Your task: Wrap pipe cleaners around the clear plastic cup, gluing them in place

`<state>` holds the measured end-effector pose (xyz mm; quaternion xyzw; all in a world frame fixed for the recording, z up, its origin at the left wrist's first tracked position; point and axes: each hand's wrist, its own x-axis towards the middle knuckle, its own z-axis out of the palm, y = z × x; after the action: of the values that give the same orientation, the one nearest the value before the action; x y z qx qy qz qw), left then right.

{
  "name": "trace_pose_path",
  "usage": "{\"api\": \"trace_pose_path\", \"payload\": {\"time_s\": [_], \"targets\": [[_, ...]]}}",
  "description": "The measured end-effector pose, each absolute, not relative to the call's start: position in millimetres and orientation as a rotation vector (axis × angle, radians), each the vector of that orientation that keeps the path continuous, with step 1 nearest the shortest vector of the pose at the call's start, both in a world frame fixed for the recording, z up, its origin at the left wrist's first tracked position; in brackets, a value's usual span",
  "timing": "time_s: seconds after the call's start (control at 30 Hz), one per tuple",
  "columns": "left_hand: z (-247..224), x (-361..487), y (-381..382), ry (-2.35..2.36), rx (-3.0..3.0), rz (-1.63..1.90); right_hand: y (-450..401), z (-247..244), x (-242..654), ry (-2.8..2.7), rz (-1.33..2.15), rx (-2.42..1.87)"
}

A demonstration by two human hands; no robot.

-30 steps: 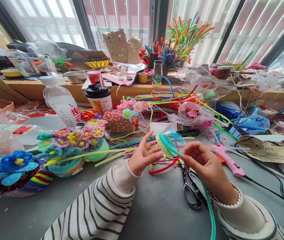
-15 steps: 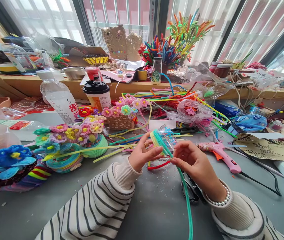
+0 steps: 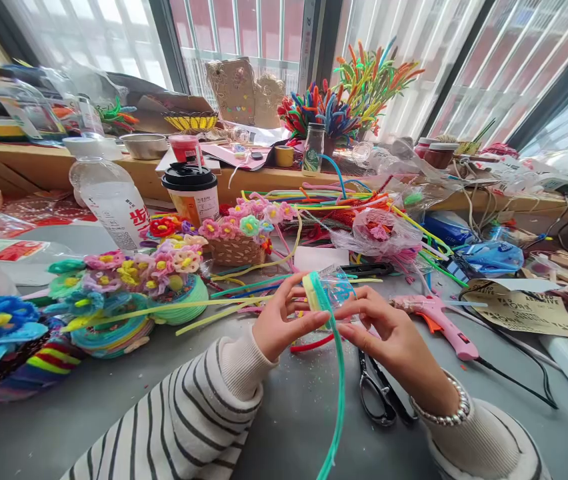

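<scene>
A clear plastic cup-like piece [image 3: 340,285] with blue print has yellow and teal fuzzy pipe cleaner wound around its near rim. My left hand [image 3: 284,320] is closed on this wrapped piece from the left, thumb at the front. From the winding, a loose length of teal pipe cleaner [image 3: 339,393] curves down toward the front edge. My right hand [image 3: 389,337] has its thumb and index fingertips at this strand, close to my left thumb; its other fingers are behind, partly hidden. Black-handled scissors [image 3: 378,393] lie below my right hand.
A pink glue gun [image 3: 447,327] with a black cord lies to the right, beside printed sandpaper [image 3: 519,303]. Pipe-cleaner flower pots [image 3: 114,323] crowd the left, near a water bottle [image 3: 109,193] and a lidded cup [image 3: 191,190]. Loose pipe cleaners [image 3: 314,197] are heaped behind.
The loose teal strand has swung left and now hangs nearer the left sleeve. My right hand has shifted slightly left and down; more of the scissors shows. The view has tilted slightly.
</scene>
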<state>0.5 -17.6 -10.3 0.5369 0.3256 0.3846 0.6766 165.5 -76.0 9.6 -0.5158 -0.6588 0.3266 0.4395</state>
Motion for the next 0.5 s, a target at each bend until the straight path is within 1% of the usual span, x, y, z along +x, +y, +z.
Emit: {"api": "trace_pose_path", "payload": {"time_s": [0.33, 0.5], "targets": [[-9.4, 2.9, -22.2, 0.764, 1.291, 0.804, -76.4, 2.0, 167.9, -1.652, 0.836, -1.311], [-7.1, 4.7, -26.5, 0.817, 1.376, 0.836, -77.7, 2.4, 172.1, -1.702, 0.871, -1.296]]}}
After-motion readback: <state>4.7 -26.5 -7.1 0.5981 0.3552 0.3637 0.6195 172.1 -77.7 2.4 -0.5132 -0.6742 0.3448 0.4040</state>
